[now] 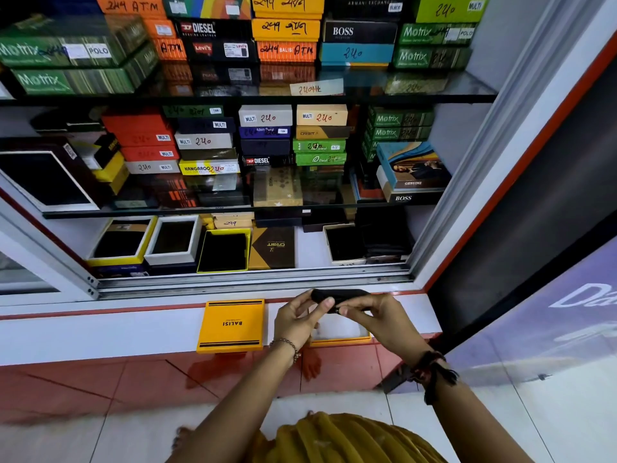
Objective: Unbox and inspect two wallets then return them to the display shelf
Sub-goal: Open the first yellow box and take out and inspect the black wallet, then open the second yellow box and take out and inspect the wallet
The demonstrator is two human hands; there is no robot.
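Note:
A black wallet is held edge-on above the white ledge, both hands pinching it. My left hand grips its left end, and my right hand grips its right end and lower edge. Under my hands sits the open orange box base with a pale lining. Its orange lid, printed BALISI, lies flat on the ledge to the left. The display shelf rises behind, packed with boxed wallets.
The bottom shelf holds several open boxes with black wallets, among them a yellow one and a closed brown ORBIT box. A sliding-door track runs along the cabinet front. A white and red frame borders the right.

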